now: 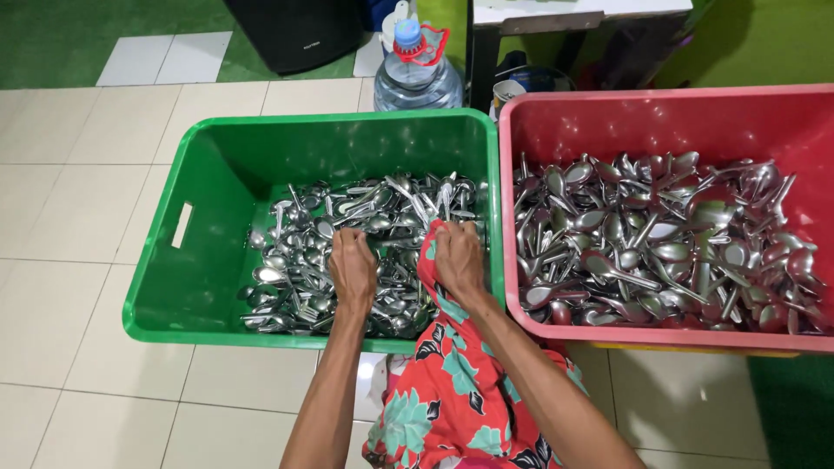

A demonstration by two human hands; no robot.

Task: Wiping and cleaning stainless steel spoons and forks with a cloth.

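Spoons point(347, 217) in green crate point(208, 165) under left hand point(353, 269) and right hand point(458, 260).

Both bare forearms stretched forward, converging side by side. Left hand point(353, 267) knuckles up, fingers curled down. Right hand point(458, 259) likewise curled, fingers gripping.

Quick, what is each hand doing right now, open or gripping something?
Left hand: fingers curled down into the metal cutlery in the green crate; what it grips cannot be told.
Right hand: closed on the red floral cloth.
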